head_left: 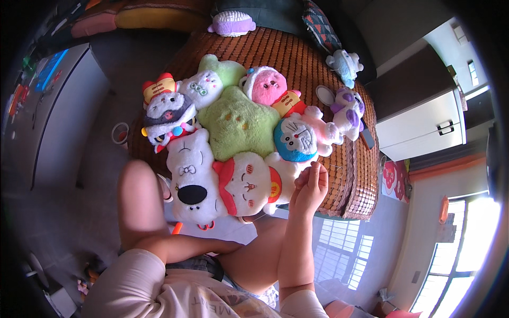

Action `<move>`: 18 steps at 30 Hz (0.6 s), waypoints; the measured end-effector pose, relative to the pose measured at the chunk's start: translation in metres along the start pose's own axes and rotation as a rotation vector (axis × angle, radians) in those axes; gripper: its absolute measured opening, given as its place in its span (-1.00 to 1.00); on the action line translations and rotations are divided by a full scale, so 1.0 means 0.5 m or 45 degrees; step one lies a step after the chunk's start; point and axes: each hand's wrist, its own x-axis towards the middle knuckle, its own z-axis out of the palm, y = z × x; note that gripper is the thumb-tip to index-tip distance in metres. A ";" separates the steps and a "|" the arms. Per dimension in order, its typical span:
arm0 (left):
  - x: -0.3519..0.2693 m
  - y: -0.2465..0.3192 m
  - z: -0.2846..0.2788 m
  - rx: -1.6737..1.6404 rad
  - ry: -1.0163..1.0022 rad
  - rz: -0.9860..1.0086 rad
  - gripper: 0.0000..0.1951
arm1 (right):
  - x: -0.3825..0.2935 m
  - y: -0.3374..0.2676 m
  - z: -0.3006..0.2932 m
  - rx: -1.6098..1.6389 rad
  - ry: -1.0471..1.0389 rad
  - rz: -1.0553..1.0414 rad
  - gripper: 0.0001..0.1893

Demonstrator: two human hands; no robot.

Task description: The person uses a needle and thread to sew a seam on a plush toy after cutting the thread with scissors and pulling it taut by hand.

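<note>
My right hand (312,185) is raised, fingers curled and pinched together, by the white plush with a red and yellow collar; whether it holds anything small is unclear. A thin pale strand (338,169) curves on the mat beside it. My left hand is out of sight. Before me, plush toys ring a green star-shaped plush (240,123): a white dog plush (195,179), a white plush in a red hood (246,185), a blue-and-white cat plush (296,139), a pink plush (268,85), a white-and-green plush (204,87) and a dark-hooded plush (169,109).
The toys rest on a brown tiled seat mat (350,179). Purple (232,24), light blue (345,65) and purple-and-white plush toys (350,109) lie farther out, near a round white object (325,95). Orange-handled scissors (206,226) are near my legs. A cluttered table (65,99) stands left.
</note>
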 end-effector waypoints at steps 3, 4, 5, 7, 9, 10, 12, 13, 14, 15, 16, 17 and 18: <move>0.003 0.005 0.006 0.035 -0.018 0.006 -0.56 | -0.024 -0.011 0.013 -0.138 -0.021 -0.126 -0.87; 0.003 0.006 0.007 0.043 -0.019 0.008 -0.56 | -0.035 -0.010 0.015 -0.253 -0.038 -0.246 -0.87; 0.001 0.007 0.007 0.054 -0.016 0.011 -0.57 | -0.047 0.001 0.013 -0.335 -0.117 -0.387 -0.86; -0.001 0.007 0.006 0.071 -0.013 0.017 -0.57 | -0.100 0.013 0.029 -0.355 -0.265 -0.510 -0.87; -0.001 0.009 0.009 0.091 -0.017 0.031 -0.58 | -0.151 0.027 0.029 -0.299 -0.650 -0.502 -0.94; 0.001 0.011 0.008 0.099 -0.023 0.034 -0.58 | -0.170 0.037 0.018 -0.375 -0.834 -0.417 -0.95; -0.005 0.012 0.010 0.110 -0.009 0.039 -0.59 | -0.199 0.035 0.043 -0.396 -1.186 -0.126 -0.96; -0.008 0.013 0.008 0.116 0.000 0.042 -0.59 | -0.213 0.027 0.055 -0.353 -1.342 0.076 -0.95; -0.010 0.017 0.009 0.128 -0.004 0.044 -0.60 | -0.218 0.032 0.060 -0.375 -1.484 0.158 -0.94; -0.009 0.018 0.009 0.132 0.002 0.051 -0.60 | -0.222 0.039 0.063 -0.401 -1.624 0.244 -0.92; -0.010 0.019 0.010 0.141 0.002 0.057 -0.60 | -0.228 0.042 0.071 -0.388 -1.693 0.155 -0.92; -0.011 0.020 0.010 0.150 0.004 0.057 -0.60 | -0.231 0.044 0.075 -0.381 -1.700 0.157 -0.92; -0.011 0.021 0.009 0.155 0.008 0.061 -0.61 | -0.233 0.044 0.078 -0.391 -1.765 0.234 -0.92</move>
